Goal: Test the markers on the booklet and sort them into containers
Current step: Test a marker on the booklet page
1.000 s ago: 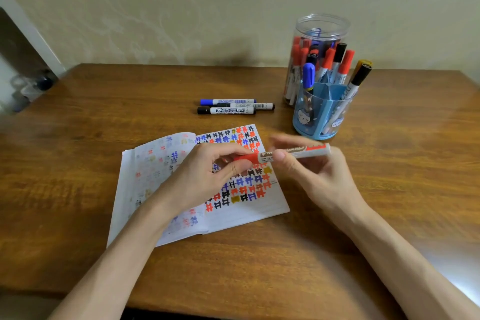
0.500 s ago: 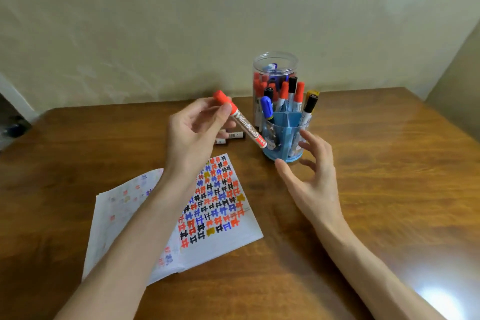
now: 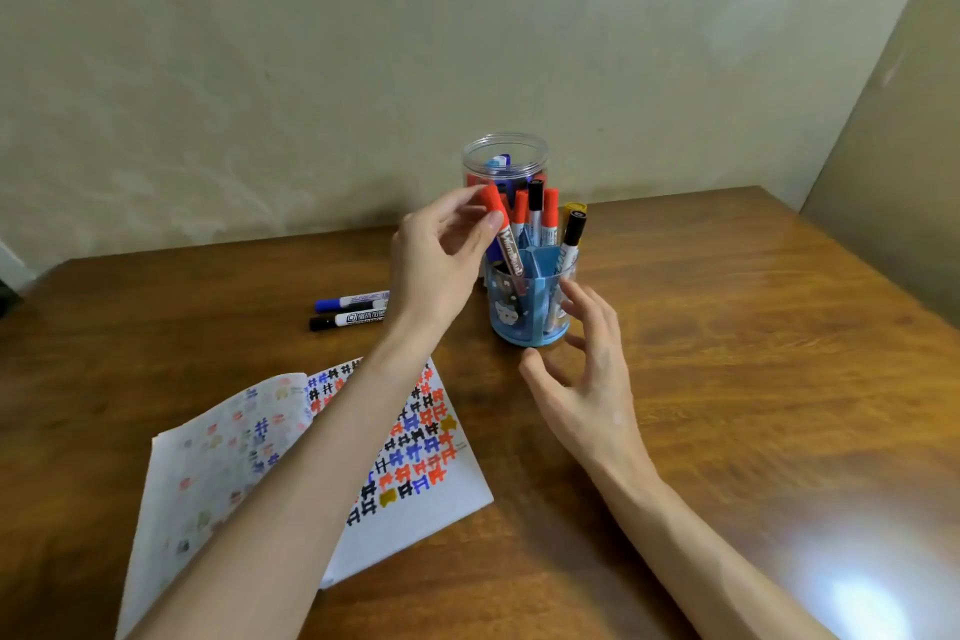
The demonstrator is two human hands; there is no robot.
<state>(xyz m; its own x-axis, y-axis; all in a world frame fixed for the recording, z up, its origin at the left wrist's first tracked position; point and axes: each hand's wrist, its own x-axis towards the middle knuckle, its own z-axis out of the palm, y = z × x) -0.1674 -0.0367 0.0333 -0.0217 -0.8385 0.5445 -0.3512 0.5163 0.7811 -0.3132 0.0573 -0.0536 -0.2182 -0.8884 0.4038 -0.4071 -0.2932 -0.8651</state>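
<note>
My left hand [image 3: 441, 260] pinches a red-capped whiteboard marker [image 3: 503, 234] near its cap, with the marker's lower end down inside the front-left compartment of the blue divided pen holder [image 3: 530, 322]. Several capped markers stand in that holder. My right hand [image 3: 582, 374] hovers open just right of and in front of the holder, holding nothing. Behind the holder stands a clear plastic jar [image 3: 505, 161] with more markers. The open booklet [image 3: 426, 499], covered in red, blue, black and yellow test marks, lies under my left forearm.
A blue marker [image 3: 349, 301] and a black marker [image 3: 347, 319] lie on the wooden table [image 3: 753, 353] left of the holder, partly hidden by my left wrist. A wall runs close behind the jar. A bright glare spot sits at the front right.
Both hands held the red marker over the booklet. My left hand then carried it up and right and lowered its end into the blue holder; my right hand let go and moved beside the holder.
</note>
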